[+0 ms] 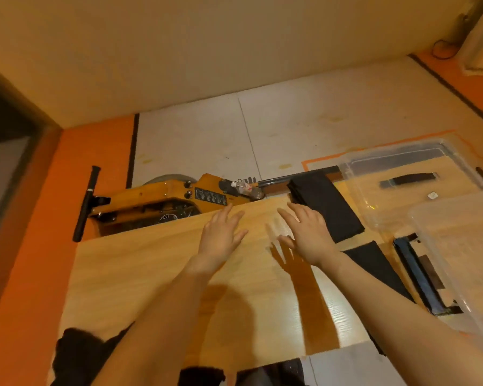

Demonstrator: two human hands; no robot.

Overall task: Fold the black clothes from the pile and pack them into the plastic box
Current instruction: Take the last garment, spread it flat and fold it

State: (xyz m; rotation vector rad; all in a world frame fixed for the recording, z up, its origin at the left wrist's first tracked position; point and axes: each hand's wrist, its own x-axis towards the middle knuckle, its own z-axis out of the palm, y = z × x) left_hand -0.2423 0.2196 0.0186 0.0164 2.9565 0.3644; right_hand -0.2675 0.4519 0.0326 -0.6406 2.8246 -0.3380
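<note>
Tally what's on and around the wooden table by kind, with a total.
Black clothes: 3, namely a folded black garment, a flat black cloth under the right forearm, and a black heap at the near left edge
Clear plastic boxes: 2, a far box and a near box
Plastic bottle: 1
Hands: 2, left hand and right hand, both empty
Total: 8
</note>
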